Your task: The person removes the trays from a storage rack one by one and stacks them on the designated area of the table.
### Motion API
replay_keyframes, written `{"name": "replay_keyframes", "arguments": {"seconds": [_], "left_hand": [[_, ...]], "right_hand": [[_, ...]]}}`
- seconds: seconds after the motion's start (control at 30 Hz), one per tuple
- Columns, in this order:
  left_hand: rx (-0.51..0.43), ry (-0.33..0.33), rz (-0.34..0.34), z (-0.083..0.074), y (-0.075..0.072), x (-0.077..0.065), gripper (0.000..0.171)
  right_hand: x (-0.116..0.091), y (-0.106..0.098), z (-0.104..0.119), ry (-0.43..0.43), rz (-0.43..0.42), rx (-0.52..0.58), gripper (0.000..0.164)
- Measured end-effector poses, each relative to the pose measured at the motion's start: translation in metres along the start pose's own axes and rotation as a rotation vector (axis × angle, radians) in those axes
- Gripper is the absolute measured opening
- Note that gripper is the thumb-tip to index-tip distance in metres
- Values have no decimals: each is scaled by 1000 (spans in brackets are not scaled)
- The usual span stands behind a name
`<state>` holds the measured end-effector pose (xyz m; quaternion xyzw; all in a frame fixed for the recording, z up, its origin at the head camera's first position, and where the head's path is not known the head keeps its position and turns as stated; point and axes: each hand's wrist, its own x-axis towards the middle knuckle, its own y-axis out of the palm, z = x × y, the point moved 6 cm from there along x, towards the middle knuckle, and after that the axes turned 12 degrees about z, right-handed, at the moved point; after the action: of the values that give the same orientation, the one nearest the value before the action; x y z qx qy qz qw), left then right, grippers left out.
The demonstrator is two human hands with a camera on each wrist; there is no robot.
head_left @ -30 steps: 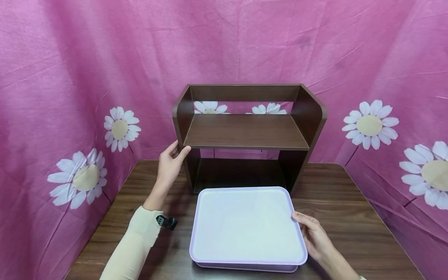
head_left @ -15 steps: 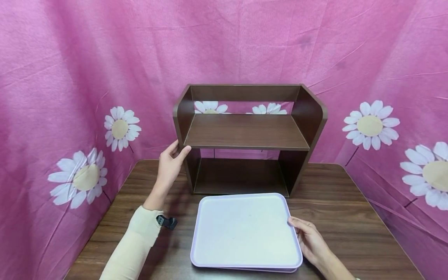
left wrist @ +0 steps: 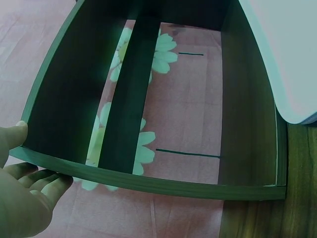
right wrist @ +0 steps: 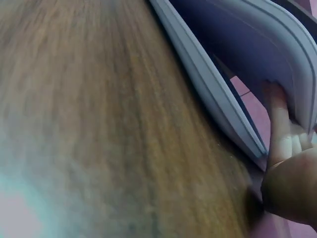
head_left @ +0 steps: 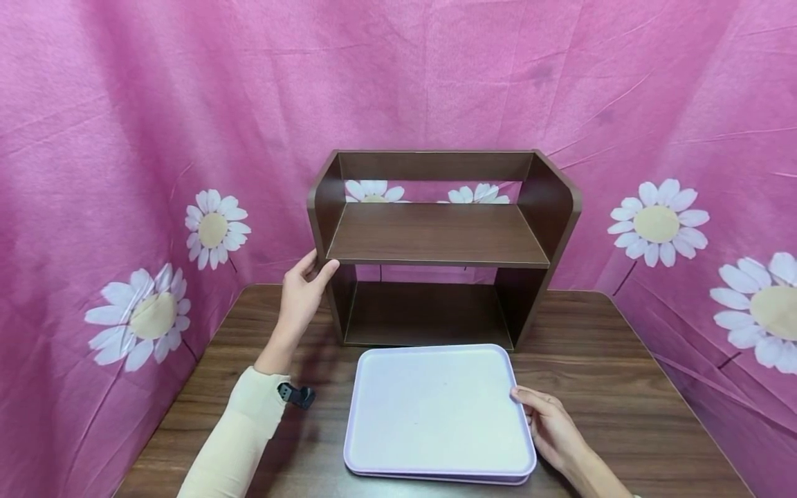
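Observation:
My left hand [head_left: 300, 294] grips the left side panel of a dark brown two-tier shelf [head_left: 436, 232]. Its thumb is on the panel's front edge and the fingers are on the outer face, as the left wrist view also shows. In front of the shelf, my right hand [head_left: 557, 425] pinches the right rim of a pale lilac tray [head_left: 438, 411], thumb on top and fingers underneath. Beneath it lies a second lilac tray [right wrist: 210, 91] on the table. In the right wrist view, a gap separates the two trays at the hand's side.
The shelf and trays are on a brown wood-grain table [head_left: 623, 394]. A pink curtain [head_left: 429, 76] printed with white daisies hangs behind and at both sides. A small black device [head_left: 296, 395] is strapped at the left wrist.
My right hand has lowered the upper tray toward the lower one and drawn it slightly nearer, uncovering the shelf's front bottom edge. The left hand and the shelf have stayed still.

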<state>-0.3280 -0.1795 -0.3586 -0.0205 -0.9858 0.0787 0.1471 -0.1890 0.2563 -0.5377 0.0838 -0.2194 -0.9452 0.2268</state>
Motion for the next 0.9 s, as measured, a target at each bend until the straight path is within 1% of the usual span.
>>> {"name": "replay_keyframes", "arguments": {"seconds": [0.17,0.3,0.33,0.4,0.47,0.53,0.63,0.73,0.8,0.9], "left_hand": [[-3,1,-4,0,0,0,59],[-3,1,-5,-1,0,-1,58],[-4,2,-6,-1,0,-1,57],[-9,3,-6,-1,0,0,57],[-9,3,-8,-1,0,0,57],[-9,4,-7,-1,0,0,57],[-5,2,-5,-1,0,0,57],[-4,-1,-3,-1,0,0,57],[-2,-1,-3,-1,0,0,56],[-1,-1,-2,-1,0,0,57]], "right_hand": [[0,-3,1,110,-25,-118,32],[-1,-4,2,209,-87,-210,20],[-2,-4,2,229,-110,-247,21],[-2,-4,4,258,-159,-345,36],[-2,-3,6,271,-213,-464,51],[-2,-2,11,270,-275,-591,55],[-2,2,20,258,-367,-792,45],[-3,6,29,255,-425,-963,34],[-4,8,33,243,-445,-1039,28],[-4,12,37,218,-449,-1102,23]]}}
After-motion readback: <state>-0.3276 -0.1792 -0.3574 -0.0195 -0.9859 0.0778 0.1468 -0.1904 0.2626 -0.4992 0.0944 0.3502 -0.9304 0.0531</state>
